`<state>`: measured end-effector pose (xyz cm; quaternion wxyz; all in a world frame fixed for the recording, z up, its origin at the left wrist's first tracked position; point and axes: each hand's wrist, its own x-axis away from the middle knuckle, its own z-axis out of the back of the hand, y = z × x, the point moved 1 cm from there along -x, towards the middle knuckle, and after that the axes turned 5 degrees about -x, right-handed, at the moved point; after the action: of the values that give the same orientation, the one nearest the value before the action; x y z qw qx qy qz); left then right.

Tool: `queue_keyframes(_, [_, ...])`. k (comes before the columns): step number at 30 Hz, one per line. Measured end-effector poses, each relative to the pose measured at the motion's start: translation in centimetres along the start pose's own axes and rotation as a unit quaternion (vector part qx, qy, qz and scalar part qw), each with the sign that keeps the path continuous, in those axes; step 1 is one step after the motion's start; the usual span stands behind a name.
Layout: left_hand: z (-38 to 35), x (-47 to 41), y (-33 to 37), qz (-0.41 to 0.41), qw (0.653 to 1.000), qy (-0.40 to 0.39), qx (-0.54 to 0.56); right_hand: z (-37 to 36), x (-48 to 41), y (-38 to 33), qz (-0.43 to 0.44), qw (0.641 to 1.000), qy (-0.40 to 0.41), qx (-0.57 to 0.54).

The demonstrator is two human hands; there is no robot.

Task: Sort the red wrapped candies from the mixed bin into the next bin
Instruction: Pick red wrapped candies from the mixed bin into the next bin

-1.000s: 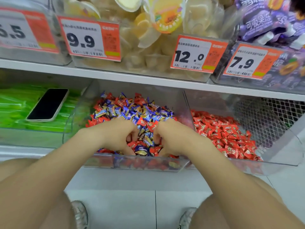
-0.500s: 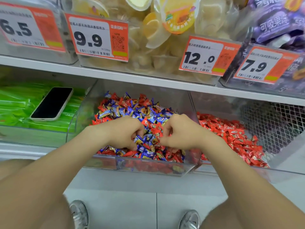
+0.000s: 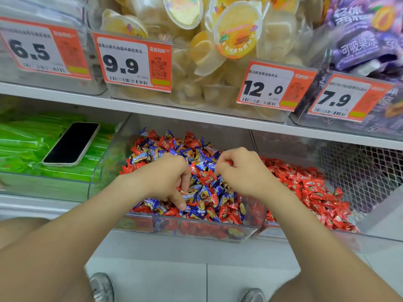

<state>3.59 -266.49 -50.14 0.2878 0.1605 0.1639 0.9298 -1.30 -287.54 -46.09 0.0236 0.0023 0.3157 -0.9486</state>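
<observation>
The clear mixed bin (image 3: 196, 231) on the lower shelf holds a heap of red and blue wrapped candies (image 3: 202, 153). My left hand (image 3: 168, 179) is dug into the heap, fingers curled around some candies and thumb pointing down to the front. Just above the heap on its right side, my right hand (image 3: 242, 171) pinches a red candy (image 3: 227, 163) in its curled fingertips. The neighbouring bin (image 3: 375, 223) to the right contains only red candies (image 3: 305, 186).
A phone (image 3: 70, 143) lies on green packets (image 3: 19, 149) in the bin to the left. The shelf (image 3: 152, 110) above carries jelly-cup bins with orange price tags (image 3: 133, 64). Wire mesh (image 3: 359, 171) backs the right bin. My shoes (image 3: 102, 286) stand on the tiled floor.
My right hand has lifted out of the heap's front and moved up and slightly right with a red candy. My left hand has stayed buried in the heap.
</observation>
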Motion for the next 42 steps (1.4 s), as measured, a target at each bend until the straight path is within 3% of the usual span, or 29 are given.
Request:
queue_keyframes(4, [0.7,0.0,-0.1,0.003,1.0,0.03,0.0,-1.6,-0.7,0.5,0.029,0.998,-0.011,0.054])
queue_keyframes(7, [1.2,0.1,0.2,0.005,0.996,0.065,0.063,-2.0,-1.3,0.8,0.034,0.997,-0.035,0.067])
queue_keyframes(11, [0.8,-1.3,-0.6,0.02,0.985,0.143,0.09,-2.9,-1.5,1.2,0.029,0.987,-0.046,0.154])
queue_keyframes(14, [-0.1,-2.7,-0.7,0.013,0.992,0.105,0.074,-4.1,-1.9,1.6,0.004,0.969,-0.096,0.228])
queue_keyframes(17, [-1.1,-3.9,-1.0,0.01,0.995,0.102,0.022,-4.8,-2.4,1.5,-0.004,0.966,-0.096,0.238])
queue_keyframes(23, [-1.5,-4.5,-1.6,-0.025,0.989,0.138,-0.056,-4.6,-2.7,1.6,-0.021,0.989,-0.067,0.127])
queue_keyframes(28, [-1.5,-4.6,-0.7,-0.013,0.98,0.158,-0.116,-2.4,-1.8,0.4,-0.03,0.996,0.084,-0.025])
queue_keyframes(33, [-1.8,-4.3,-0.5,0.009,0.981,0.158,-0.112,-2.0,-1.3,-0.4,-0.046,0.984,0.114,-0.127])
queue_keyframes(38, [-0.8,-4.0,-0.6,0.042,0.983,0.178,-0.005,-2.8,-1.8,-1.1,-0.077,0.969,0.016,-0.233])
queue_keyframes(42, [2.4,-3.9,-1.9,0.127,0.963,0.236,-0.004,-3.8,-2.7,-1.9,-0.138,0.912,-0.068,-0.381])
